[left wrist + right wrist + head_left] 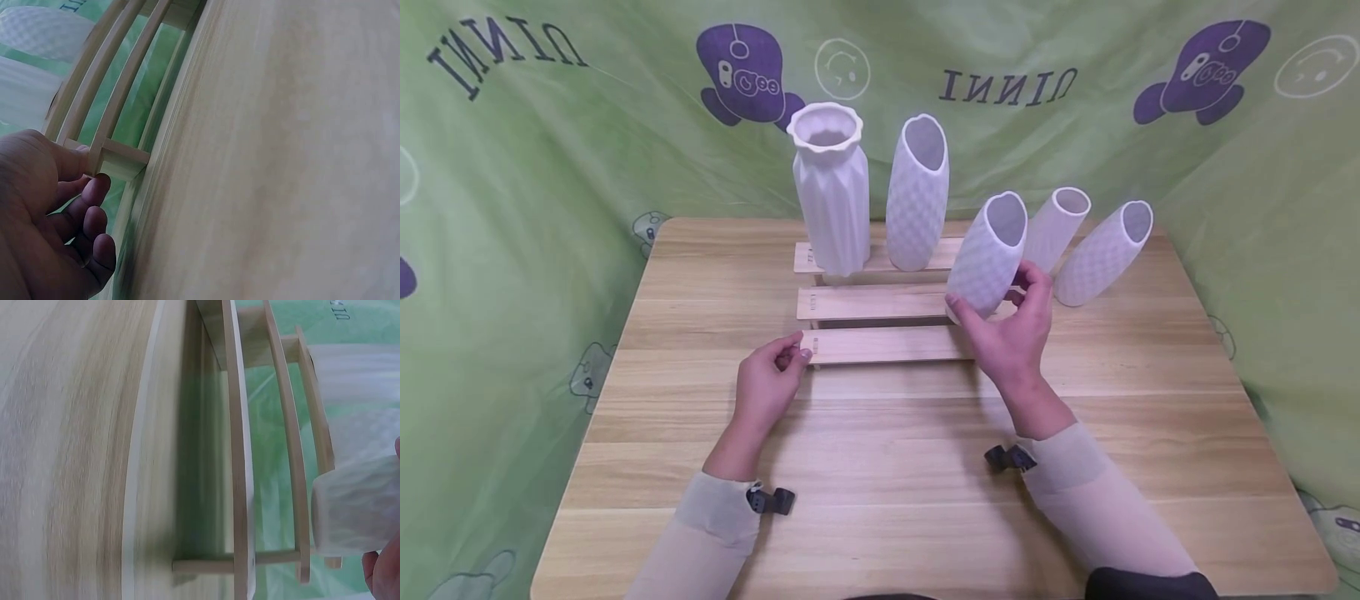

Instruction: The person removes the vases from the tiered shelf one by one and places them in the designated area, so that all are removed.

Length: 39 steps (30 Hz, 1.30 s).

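The right hand (1011,329) grips a white dimpled vase (990,254), tilted, its base at the middle step of the wooden stepped rack (880,304). The left hand (767,383) pinches the rack's front left corner, steadying it. By the look of it, two vases are placed: a ribbed vase (831,196) and a tall dimpled vase (916,196) stand on the back step. Two more, a slim vase (1056,225) and another dimpled vase (1105,254), wait on the tabletop (887,467). The green backdrop (550,150) bears mirrored lettering, seemingly "UINNI".
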### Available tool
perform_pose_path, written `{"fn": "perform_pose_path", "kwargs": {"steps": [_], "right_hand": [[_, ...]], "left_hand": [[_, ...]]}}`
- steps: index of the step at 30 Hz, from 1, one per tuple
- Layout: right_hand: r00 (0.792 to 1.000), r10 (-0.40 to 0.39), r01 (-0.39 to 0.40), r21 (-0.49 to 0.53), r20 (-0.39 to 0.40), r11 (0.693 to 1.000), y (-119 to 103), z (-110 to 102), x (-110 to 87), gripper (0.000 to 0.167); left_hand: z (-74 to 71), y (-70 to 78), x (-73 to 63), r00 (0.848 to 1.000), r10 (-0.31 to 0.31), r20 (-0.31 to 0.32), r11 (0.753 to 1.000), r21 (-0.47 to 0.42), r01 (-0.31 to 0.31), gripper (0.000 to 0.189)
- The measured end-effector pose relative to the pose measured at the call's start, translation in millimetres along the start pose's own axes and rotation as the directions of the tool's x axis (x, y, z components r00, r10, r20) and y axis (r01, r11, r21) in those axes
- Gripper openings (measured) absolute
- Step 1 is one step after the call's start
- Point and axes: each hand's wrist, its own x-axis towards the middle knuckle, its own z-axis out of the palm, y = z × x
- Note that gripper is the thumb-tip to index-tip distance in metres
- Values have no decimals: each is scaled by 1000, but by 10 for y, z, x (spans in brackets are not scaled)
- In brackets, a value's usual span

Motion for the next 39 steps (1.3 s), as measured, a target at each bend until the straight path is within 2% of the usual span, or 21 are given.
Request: {"fn": "perform_pose_path", "kwargs": {"steps": [4,7,18,30,34,39], "right_hand": [[1000,2,-2,2,-15,1000,-155,-69,18,75],[1000,8,-8,-4,-21,1000,-192,-109,23,74],[998,12,-12,-7,-56,1000,-76,-232,43,74],[991,102,-103,-15,-83,995,4,-387,76,77],[987,128,-130,-23,-96,991,98,-422,89,78],[983,144,-150,-47,-115,988,353,-452,106,82]], "left_hand": [[2,10,4,1000,2,-1,1000,-4,-2,33],[1,8,7,1000,-6,-1,1000,-11,6,33],[3,12,6,1000,-19,7,1000,-16,19,33],[13,-10,5,1000,-24,5,1000,4,24,34],[15,-15,4,1000,-28,9,1000,2,28,34],[9,-18,6,1000,-28,10,1000,2,28,34]]}}
